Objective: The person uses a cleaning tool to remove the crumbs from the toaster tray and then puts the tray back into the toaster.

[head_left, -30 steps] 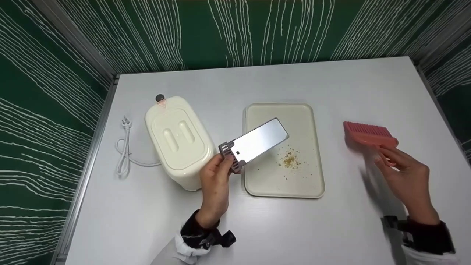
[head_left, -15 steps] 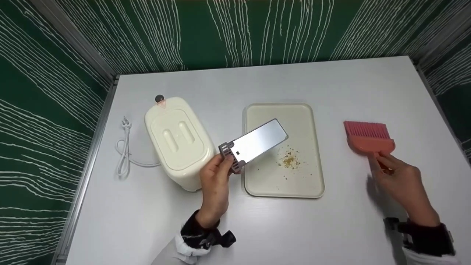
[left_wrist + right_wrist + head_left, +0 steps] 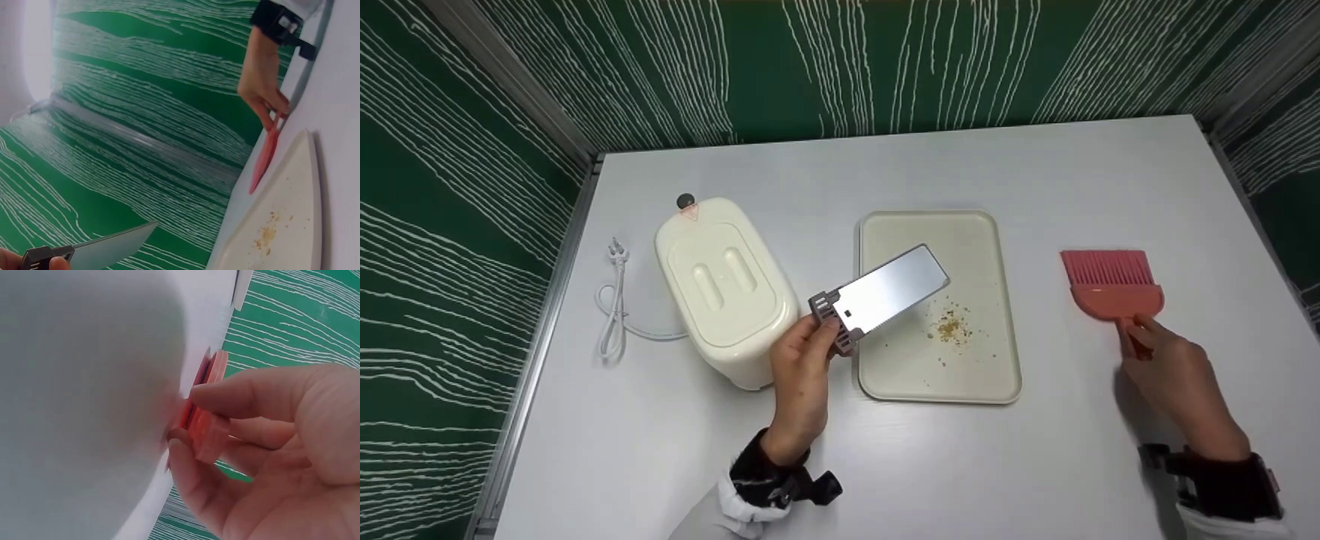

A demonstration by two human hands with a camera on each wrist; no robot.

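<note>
My left hand [image 3: 802,367] pinches the grey slotted end of a toaster crumb tray [image 3: 892,289]. Its shiny flat metal plate points up and right, over part of a cream serving tray [image 3: 934,388]. Yellow-brown crumbs [image 3: 952,327] lie in a small heap on that serving tray. At the right, my right hand [image 3: 1181,382] holds the handle of a small red brush [image 3: 1117,300] between thumb and fingers. The bristles point away toward the far table edge. In the right wrist view, the fingers curl around the red handle [image 3: 211,433], and a blurred pale shape hides much of the left side.
A cream toaster [image 3: 727,277] with a lid on top stands left of the serving tray, close to my left hand. Its white cord and plug [image 3: 617,300] lie bundled at the far left. Green walls with white streaks [image 3: 885,67] border the white table [image 3: 1080,172].
My right hand has turned and lowered the red brush, so its broad side now faces up. It has also drawn slightly nearer. The left hand and crumb tray have hardly moved.
</note>
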